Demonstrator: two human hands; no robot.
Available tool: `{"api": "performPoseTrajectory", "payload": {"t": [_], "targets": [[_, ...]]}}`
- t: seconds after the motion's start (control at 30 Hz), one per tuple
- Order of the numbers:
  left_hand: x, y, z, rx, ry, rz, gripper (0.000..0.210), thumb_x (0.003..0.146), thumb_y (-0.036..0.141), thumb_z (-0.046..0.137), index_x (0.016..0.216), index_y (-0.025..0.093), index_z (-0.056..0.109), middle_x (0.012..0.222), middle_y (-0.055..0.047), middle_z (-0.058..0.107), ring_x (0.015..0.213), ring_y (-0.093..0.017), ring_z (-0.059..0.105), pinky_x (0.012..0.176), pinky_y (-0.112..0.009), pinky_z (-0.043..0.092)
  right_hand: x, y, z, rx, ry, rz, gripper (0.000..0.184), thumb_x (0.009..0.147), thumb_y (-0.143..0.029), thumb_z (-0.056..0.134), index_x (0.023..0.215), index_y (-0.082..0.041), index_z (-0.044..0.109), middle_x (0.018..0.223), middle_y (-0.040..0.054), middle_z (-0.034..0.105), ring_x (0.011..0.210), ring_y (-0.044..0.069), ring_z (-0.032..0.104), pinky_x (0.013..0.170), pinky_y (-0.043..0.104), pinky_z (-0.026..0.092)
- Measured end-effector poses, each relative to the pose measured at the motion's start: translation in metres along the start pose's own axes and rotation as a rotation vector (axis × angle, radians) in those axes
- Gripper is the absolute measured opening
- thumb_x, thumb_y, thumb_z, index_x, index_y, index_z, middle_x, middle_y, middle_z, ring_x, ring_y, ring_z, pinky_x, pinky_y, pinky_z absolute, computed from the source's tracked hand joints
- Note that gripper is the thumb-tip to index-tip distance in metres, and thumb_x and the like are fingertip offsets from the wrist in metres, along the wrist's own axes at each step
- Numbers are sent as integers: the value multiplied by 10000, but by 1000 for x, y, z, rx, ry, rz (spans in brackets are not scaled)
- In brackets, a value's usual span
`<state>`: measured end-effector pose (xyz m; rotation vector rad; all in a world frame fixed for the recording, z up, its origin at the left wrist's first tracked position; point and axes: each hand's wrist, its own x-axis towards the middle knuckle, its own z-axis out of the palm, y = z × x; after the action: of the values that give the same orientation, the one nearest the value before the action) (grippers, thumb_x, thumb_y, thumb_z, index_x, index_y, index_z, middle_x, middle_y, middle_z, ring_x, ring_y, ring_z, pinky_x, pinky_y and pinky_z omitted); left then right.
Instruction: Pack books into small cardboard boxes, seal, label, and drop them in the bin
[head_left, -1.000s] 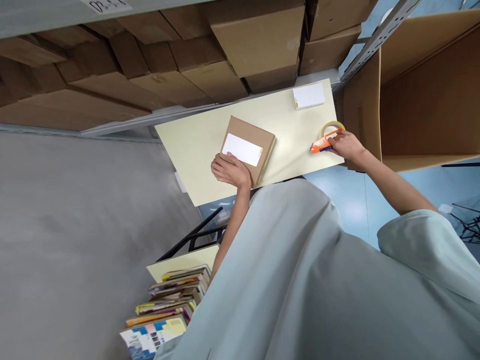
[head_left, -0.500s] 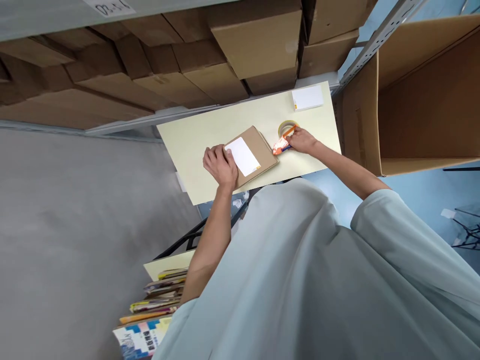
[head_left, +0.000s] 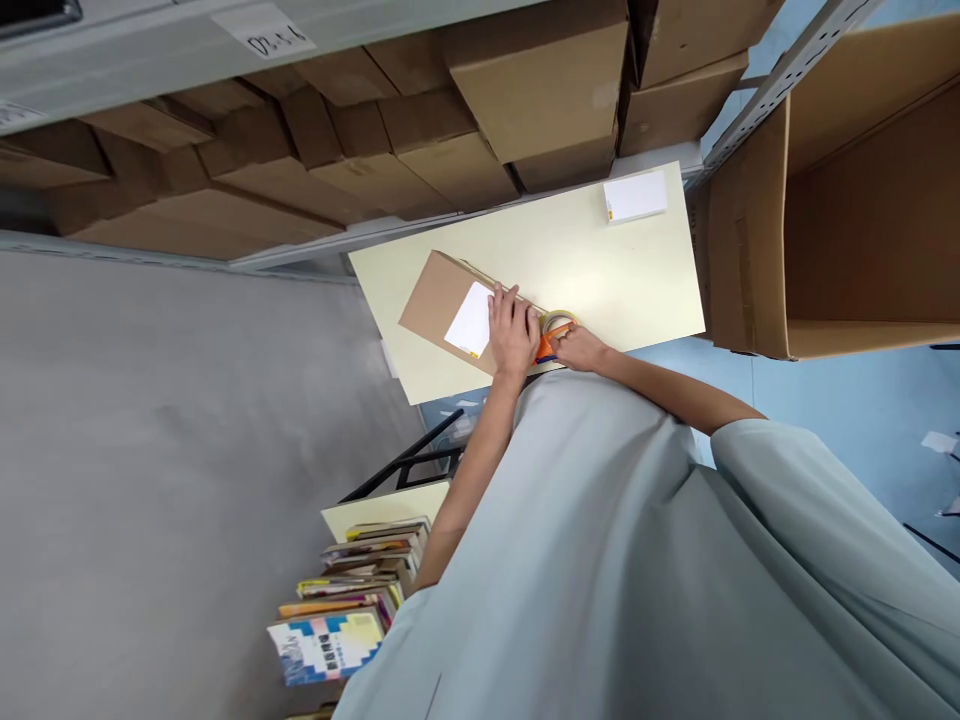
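A flat brown cardboard parcel (head_left: 436, 300) with a white label (head_left: 471, 319) lies on the pale yellow table (head_left: 600, 270), turned at an angle. My left hand (head_left: 513, 331) presses flat on the parcel's near right corner, beside the label. My right hand (head_left: 579, 350) grips an orange tape dispenser (head_left: 551, 335) with a roll of clear tape, held against the parcel's right edge right by my left hand. My pale green shirt hides the table's near edge below the hands.
A white pad (head_left: 636, 195) lies at the table's far right corner. A large open cardboard box (head_left: 840, 200) stands to the right. Shelves of brown boxes (head_left: 465, 110) run behind the table. A stack of books (head_left: 352, 600) sits on a lower table at the left.
My right hand has carried the tape dispenser from the table's right side to the parcel's edge. My left hand turned the parcel and shifted to its right corner.
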<state>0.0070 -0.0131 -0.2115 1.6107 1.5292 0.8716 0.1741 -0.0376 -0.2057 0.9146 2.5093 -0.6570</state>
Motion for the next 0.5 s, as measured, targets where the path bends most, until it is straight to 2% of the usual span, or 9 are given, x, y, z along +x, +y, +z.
{"api": "performPoseTrajectory", "payload": {"t": [0.13, 0.3, 0.5], "targets": [[-7, 0, 2, 27, -54, 25, 215, 987, 445, 705, 998, 230, 709, 1463, -145, 656, 1673, -326, 298, 1403, -604, 68, -16, 11, 9, 43, 50, -15, 456, 1083, -284, 458, 1372, 13, 646, 1098, 260, 811, 985, 323, 776, 1045, 472, 473], [1, -2, 4, 13, -47, 20, 233, 1001, 450, 708, 990, 217, 692, 1385, -174, 660, 1666, -347, 307, 1395, -602, 104, -54, 26, 27, 90, 72, -71, 434, 1109, -277, 451, 1419, -33, 633, 1080, 221, 834, 1005, 292, 790, 1048, 413, 457], [1, 1, 22, 284, -35, 86, 268, 1115, 415, 488, 1067, 204, 645, 1252, -160, 681, 1617, -321, 406, 1389, -616, 160, -94, 49, 43, 48, 114, -62, 394, 1118, -287, 450, 1313, -43, 690, 1036, 215, 836, 947, 292, 784, 1004, 415, 466]]}}
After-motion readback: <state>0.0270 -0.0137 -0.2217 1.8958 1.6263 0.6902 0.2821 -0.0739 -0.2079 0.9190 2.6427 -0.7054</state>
